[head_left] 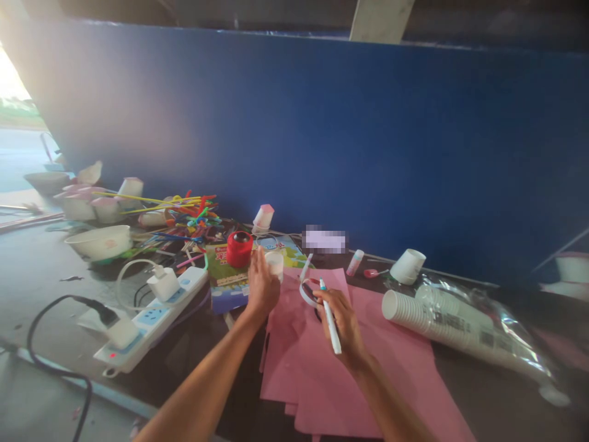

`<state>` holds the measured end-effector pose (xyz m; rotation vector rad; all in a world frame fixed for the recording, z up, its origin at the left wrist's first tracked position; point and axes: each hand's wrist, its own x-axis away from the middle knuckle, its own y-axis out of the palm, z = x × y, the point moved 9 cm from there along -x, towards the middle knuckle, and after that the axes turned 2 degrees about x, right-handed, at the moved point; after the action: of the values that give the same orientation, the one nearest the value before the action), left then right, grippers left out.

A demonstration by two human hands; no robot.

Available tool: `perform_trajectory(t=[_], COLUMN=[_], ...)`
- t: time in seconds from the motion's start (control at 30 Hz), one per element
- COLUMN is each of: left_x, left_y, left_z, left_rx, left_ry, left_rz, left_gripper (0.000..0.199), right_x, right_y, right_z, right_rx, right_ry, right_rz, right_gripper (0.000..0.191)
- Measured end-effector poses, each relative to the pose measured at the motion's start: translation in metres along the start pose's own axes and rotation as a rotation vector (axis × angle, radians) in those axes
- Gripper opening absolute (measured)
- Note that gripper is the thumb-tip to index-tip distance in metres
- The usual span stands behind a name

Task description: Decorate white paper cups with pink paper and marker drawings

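My left hand (264, 283) is closed round the side of a small white paper cup (275, 264), its fingers pointing away from me. My right hand (343, 322) grips a white marker pen (330, 319) with a blue end, slanted over the pink paper sheets (317, 374). Just left of those fingers lies a pale curved loop (305, 294) with dark and red parts; its kind is unclear. Beyond it, a thin white stick-like piece (306, 267) rests on the pink paper. A red round container (240, 248) stands on a printed booklet (225, 283), left of the cup.
A power strip (154, 319) with plugged chargers lies left, beside a white bowl (99, 244) and a heap of coloured pipe cleaners (196, 215). On the right are stacked paper cups (414, 316) in plastic, an upturned cup (407, 266) and a glue stick (354, 263). A blue panel (294, 135) stands behind.
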<state>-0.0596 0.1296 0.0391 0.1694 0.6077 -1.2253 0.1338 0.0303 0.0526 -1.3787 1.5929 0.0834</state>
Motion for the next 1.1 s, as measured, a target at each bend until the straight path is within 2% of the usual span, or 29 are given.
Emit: perform_trajectory(t=[0.1, 0.13, 0.17, 0.2, 0.23, 0.3, 0.33, 0.37, 0.53, 0.8, 1.1], left_x=[0.007, 0.011, 0.015, 0.021, 0.028, 0.047, 0.056, 0.06, 0.067, 0.074, 0.085], left_y=[-0.011, -0.012, -0.008, 0.001, 0.016, 0.044, 0.054, 0.059, 0.064, 0.063, 0.074], left_z=[0.025, 0.034, 0.042, 0.049, 0.054, 0.058, 0.058, 0.056, 0.045, 0.036, 0.043], left_rx=[-0.189, -0.176, -0.137, -0.09, -0.053, -0.099, -0.176, -0.262, -0.524, -0.568, -0.66], left_ry=[0.159, 0.221, 0.272, 0.313, 0.339, 0.368, 0.389, 0.402, 0.397, 0.394, 0.374], left_rz=[0.069, 0.068, 0.016, -0.096, -0.259, -0.569, -0.665, -0.708, -0.786, -0.96, -0.928], left_gripper=[0.075, 0.071, 0.064, 0.054, 0.046, 0.039, 0.039, 0.04, 0.035, 0.048, 0.05], right_x=[-0.001, -0.001, -0.001, -0.002, -0.002, -0.003, -0.003, -0.004, -0.004, -0.005, -0.02], right_y=[-0.005, -0.007, -0.01, -0.013, -0.016, -0.022, -0.024, -0.026, -0.032, -0.038, -0.06], right_z=[0.002, 0.003, 0.004, 0.004, 0.005, 0.005, 0.006, 0.006, 0.005, 0.008, 0.006], right_rx=[0.024, 0.041, 0.064, 0.091, 0.119, 0.167, 0.182, 0.193, 0.215, 0.211, 0.303], right_ry=[0.014, 0.021, 0.027, 0.029, 0.03, 0.029, 0.033, 0.038, 0.029, 0.037, 0.021], right_rz=[0.018, 0.032, 0.051, 0.073, 0.092, 0.132, 0.148, 0.162, 0.198, 0.216, 0.279], right_gripper=[0.033, 0.033, 0.033, 0.032, 0.031, 0.029, 0.028, 0.028, 0.027, 0.027, 0.026])
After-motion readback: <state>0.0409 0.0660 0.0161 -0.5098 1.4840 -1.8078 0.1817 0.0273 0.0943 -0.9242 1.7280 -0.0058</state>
